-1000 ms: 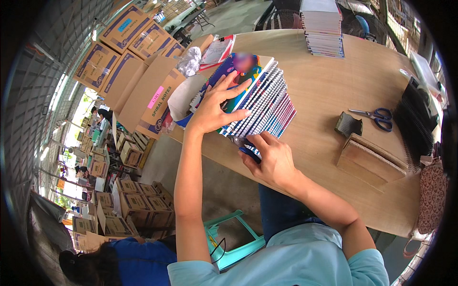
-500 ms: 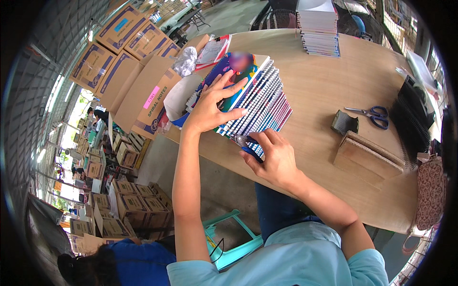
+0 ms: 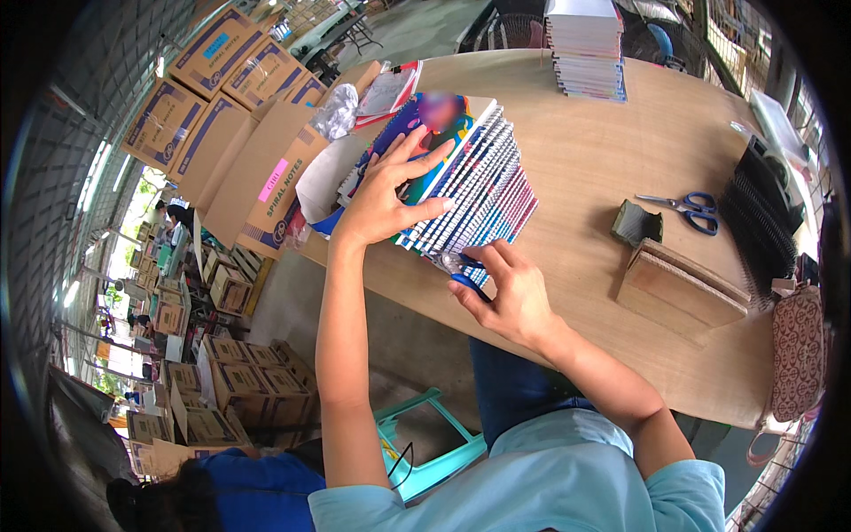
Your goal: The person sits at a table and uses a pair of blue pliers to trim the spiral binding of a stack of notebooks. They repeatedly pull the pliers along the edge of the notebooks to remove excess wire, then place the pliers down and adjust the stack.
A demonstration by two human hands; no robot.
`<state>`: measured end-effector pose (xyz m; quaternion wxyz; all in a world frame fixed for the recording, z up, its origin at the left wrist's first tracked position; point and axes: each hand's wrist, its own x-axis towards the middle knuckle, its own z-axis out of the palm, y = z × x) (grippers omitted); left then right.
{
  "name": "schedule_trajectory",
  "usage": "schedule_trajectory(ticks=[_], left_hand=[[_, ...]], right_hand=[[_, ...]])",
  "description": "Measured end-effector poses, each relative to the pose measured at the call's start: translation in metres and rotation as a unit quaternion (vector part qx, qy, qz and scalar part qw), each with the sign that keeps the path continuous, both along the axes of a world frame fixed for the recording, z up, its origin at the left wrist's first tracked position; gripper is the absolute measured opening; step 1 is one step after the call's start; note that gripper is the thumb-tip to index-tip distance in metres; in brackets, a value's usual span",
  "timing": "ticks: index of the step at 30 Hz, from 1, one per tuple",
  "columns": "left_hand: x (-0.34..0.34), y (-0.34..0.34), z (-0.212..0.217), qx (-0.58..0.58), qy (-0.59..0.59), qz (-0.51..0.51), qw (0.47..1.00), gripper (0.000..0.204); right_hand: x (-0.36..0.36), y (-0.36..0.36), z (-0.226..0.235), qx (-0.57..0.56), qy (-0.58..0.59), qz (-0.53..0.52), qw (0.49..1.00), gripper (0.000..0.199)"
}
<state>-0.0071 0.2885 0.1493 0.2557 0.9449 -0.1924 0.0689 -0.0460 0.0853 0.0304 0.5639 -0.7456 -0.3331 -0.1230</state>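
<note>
A stack of spiral-bound notebooks [image 3: 492,182] stands at the table's near left edge, its coiled spines facing right and toward me. My left hand [image 3: 390,191] lies spread over the colourful top cover, with the thumb reaching the spine side. Close to the stack's near corner, my right hand [image 3: 510,297] grips a pair of blue-handled pliers [image 3: 471,285]. Their metal jaws are at the ends of the coils; whether they bite on a wire is too small to tell.
Scissors [image 3: 687,208], a dark curved piece [image 3: 636,223] and a folded cardboard piece [image 3: 683,284] lie to the right, by black spiral coils [image 3: 758,217]. A taller book stack [image 3: 587,53] stands at the back. Cartons [image 3: 266,191] crowd the left; a person in blue [image 3: 257,488] is lower left.
The pliers have shifted slightly nearer to me along the stack's corner. My left hand stays spread on the top notebook. The whole view has moved a little.
</note>
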Motion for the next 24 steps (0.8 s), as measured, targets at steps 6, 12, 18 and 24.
schedule_trajectory(ticks=[6,12,18,24], left_hand=[[-0.001,-0.001,0.0,-0.004,0.007,0.004,1.0,0.073],[0.0,0.001,0.001,0.017,0.002,0.002,1.0,0.072],[0.0,0.001,0.002,0.034,-0.005,0.0,0.999,0.071],[0.0,0.002,0.0,0.026,0.002,0.0,1.0,0.071]], right_hand=[[-0.002,-0.001,0.013,0.016,0.285,0.133,0.949,0.034],[-0.006,0.006,0.002,0.021,-0.014,-0.028,0.999,0.034],[0.002,0.011,-0.009,0.034,0.103,0.051,0.993,0.029],[0.012,0.004,-0.004,0.052,0.262,0.141,0.953,0.03]])
